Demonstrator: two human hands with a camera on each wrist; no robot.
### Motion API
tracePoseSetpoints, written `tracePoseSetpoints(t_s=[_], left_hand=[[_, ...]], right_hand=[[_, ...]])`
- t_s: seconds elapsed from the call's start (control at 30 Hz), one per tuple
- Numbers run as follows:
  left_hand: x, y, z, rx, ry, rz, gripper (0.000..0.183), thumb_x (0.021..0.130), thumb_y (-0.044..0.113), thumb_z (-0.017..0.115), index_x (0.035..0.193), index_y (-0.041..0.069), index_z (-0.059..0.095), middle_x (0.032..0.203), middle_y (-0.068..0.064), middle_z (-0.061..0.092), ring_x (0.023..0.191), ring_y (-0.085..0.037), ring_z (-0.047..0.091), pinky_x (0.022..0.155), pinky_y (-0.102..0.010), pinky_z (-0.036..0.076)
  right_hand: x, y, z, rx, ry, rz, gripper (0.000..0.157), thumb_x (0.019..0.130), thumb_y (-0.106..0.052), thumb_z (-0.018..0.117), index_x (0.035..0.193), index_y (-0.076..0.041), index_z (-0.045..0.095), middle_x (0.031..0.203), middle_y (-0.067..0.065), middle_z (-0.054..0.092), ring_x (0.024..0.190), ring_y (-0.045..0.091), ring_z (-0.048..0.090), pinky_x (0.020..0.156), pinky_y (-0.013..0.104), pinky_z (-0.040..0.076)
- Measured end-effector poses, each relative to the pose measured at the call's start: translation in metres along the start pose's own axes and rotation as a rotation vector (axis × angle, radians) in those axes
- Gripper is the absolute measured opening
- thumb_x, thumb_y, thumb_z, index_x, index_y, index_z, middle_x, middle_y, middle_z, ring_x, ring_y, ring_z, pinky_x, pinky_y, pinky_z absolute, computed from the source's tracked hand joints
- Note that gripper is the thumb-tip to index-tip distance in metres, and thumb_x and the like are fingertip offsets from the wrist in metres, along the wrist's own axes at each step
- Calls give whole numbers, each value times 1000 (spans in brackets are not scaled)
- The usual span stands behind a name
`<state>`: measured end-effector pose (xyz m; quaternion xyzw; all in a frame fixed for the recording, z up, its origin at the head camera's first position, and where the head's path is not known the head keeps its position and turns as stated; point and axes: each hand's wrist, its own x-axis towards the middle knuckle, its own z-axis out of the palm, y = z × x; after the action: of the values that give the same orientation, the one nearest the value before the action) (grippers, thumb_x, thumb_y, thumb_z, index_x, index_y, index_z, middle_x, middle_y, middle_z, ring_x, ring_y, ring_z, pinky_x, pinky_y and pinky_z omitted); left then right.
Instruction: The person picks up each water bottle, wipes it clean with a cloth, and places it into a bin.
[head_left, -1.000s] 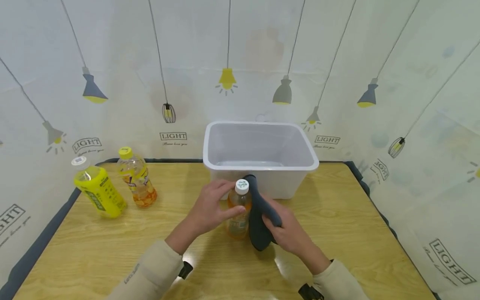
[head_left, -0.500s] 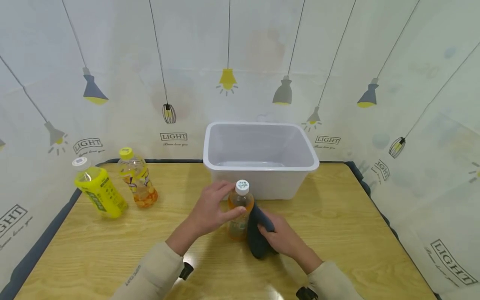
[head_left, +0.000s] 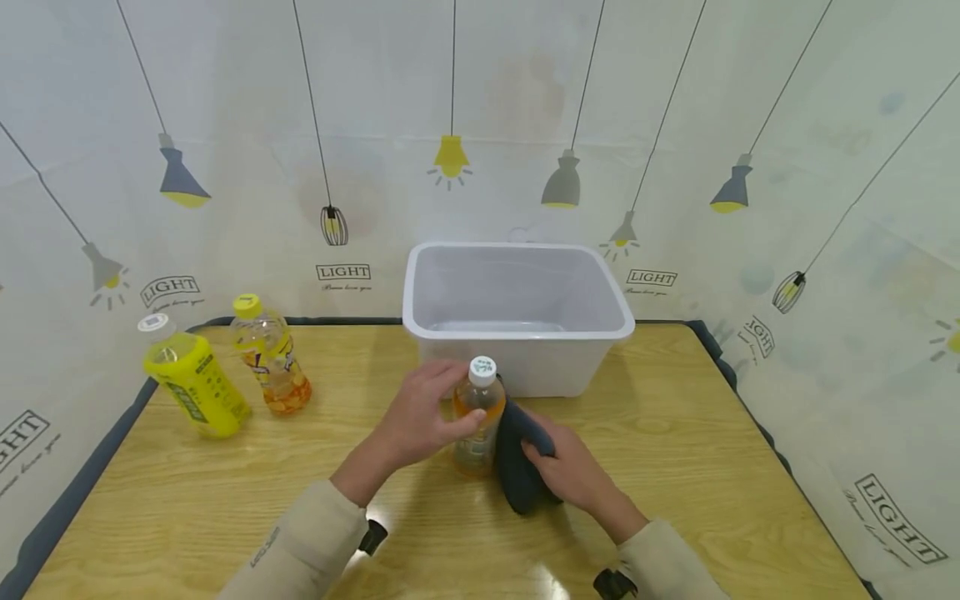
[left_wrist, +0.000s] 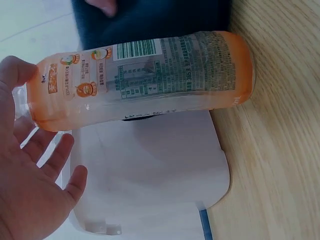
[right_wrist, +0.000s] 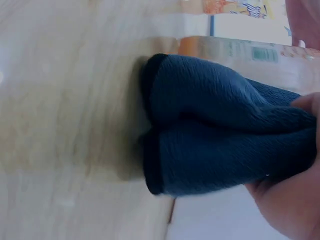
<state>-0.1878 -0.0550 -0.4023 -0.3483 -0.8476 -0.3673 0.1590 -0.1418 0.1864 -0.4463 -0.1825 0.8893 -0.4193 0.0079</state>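
An upright clear plastic bottle (head_left: 474, 450) with orange bands and a white cap stands on the table in front of the white bin. My left hand (head_left: 420, 417) steadies it near the shoulder, thumb on the near side. In the left wrist view the bottle's printed label (left_wrist: 140, 75) faces the camera, and the other fingers (left_wrist: 76, 184) of that hand spread loosely. My right hand (head_left: 573, 471) grips a folded dark blue cloth (head_left: 521, 471) against the bottle's right side. The right wrist view shows the cloth's folds (right_wrist: 215, 95) hanging down beside the bottle.
Directly behind the bottle is a white plastic bin (head_left: 517, 367). At the table's left stand a yellow-green bottle with a white cap (head_left: 198, 383) and a clear bottle with a yellow cap (head_left: 273, 367). A lamp-patterned curtain (head_left: 450, 83) surrounds the wooden table (head_left: 712, 483).
My right hand slid the cloth down along the bottle's side, then slightly back up. My left hand and the bottle have stayed in place.
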Motion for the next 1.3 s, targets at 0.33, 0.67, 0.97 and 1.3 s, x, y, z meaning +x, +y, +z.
tracePoseSetpoints(t_s=[0.33, 0.67, 0.97, 1.3], left_hand=[[2, 3, 3, -31, -37, -25, 48, 82, 26, 68, 126, 8, 61, 124, -8, 65, 114, -25, 59, 97, -45, 49], [1, 6, 11, 2, -20, -84, 63, 79, 45, 78, 128, 9, 60, 123, -6, 56, 111, -21, 54, 94, -40, 48], [4, 4, 9, 18, 12, -15, 59, 76, 42, 81, 124, 13, 63, 117, -1, 63, 112, -19, 55, 97, -39, 46], [4, 2, 3, -15, -8, 44, 59, 79, 36, 79, 129, 12, 61, 121, -2, 67, 116, -20, 59, 100, -41, 47]], right_hand=[[-5, -8, -31, -26, 139, -130, 49, 99, -8, 52, 147, -12, 44, 147, 12, 50, 135, 32, 48, 105, 55, 42], [-4, -23, -43, -9, 169, -180, 49, 99, -10, 53, 147, -15, 44, 147, 8, 49, 134, 26, 49, 108, 29, 43], [2, -29, -34, -15, 162, -230, 53, 96, -3, 56, 147, -14, 44, 148, 10, 49, 135, 28, 48, 108, 45, 43], [3, -30, -24, 8, 76, -224, 61, 96, 0, 53, 152, -15, 33, 155, 9, 38, 141, 27, 39, 112, 45, 38]])
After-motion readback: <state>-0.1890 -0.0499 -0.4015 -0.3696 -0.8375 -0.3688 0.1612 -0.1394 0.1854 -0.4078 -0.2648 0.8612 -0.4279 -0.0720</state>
